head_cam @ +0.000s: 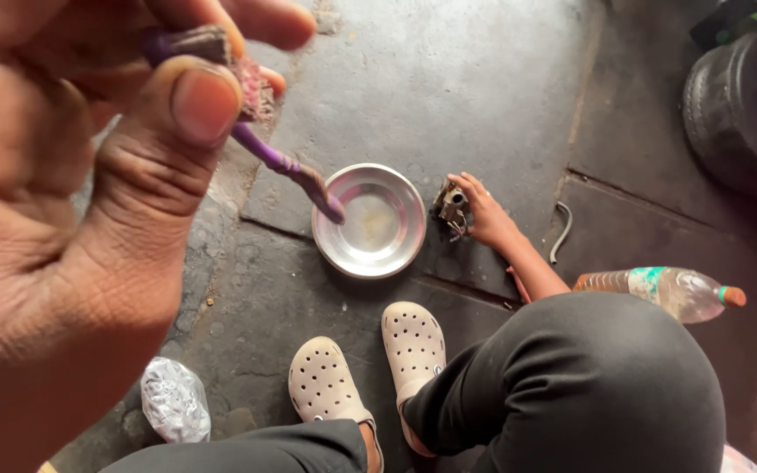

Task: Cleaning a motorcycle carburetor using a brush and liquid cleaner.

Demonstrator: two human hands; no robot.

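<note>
Head view showed a purple-handled brush point(260, 140) pinched between thumb and fingers of the left hand point(72, 201), raised close to the camera, its grimy bristle head at the fingertips and its far end pointing toward a round steel bowl point(370, 221) on the stone floor point(449, 79). The right hand point(484, 215) reached down beside the bowl and closed around a small dark metal part point(450, 208) resting on the floor. To do this well, the part probably needed a firm grip and the brush short, controlled strokes over the bowl. Nearer lay beige perforated clogs point(370, 368), a crumpled foil wad point(174, 400), a plastic bottle point(659, 292) and, farther off, a tyre point(733, 109).
</note>
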